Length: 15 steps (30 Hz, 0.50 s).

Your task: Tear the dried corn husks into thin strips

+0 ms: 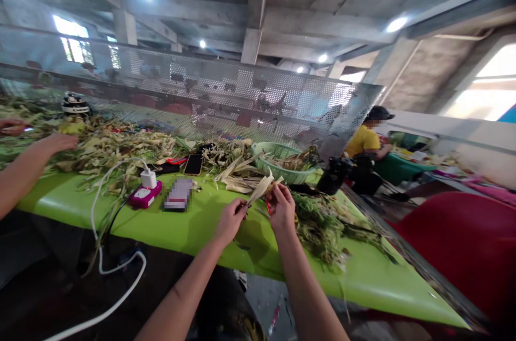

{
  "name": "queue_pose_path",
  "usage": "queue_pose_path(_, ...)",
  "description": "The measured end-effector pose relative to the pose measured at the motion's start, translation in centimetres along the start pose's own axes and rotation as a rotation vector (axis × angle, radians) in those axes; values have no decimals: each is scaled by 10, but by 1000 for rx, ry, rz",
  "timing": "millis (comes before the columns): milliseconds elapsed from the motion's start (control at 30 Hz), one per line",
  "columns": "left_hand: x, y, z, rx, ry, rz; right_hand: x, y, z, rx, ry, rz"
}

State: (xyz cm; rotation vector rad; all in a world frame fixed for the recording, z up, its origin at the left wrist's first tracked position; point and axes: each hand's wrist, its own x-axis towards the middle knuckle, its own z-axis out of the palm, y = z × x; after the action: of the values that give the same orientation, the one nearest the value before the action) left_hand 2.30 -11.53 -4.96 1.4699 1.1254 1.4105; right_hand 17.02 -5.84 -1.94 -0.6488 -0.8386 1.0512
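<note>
A pale, dry plant piece with long leaves is pinched at its lower end by my left hand. My right hand is closed close beside it, fingers curled around a red-handled tool that is mostly hidden. Its fingertips meet the edge of the dry leaves. Both hands are above the green tabletop. Right of my right hand lies a heap of green plant stems. Behind the hands, more dry stalks lie against a light green basket containing plant matter.
To the left are a blurred-screen phone, a dark phone and a magenta power block with a white cable. A co-worker's hand reaches into a leaf pile. A perforated metal screen runs behind; a red chair stands right.
</note>
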Motion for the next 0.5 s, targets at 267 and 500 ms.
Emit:
queue_pose_path(267, 0, 1, -4, -137, 110, -72, -2, -2, 2, 15, -22, 2)
queue_pose_path(500, -4, 6, -5, -227, 104, -110, 0, -1, 0, 24, 28, -55)
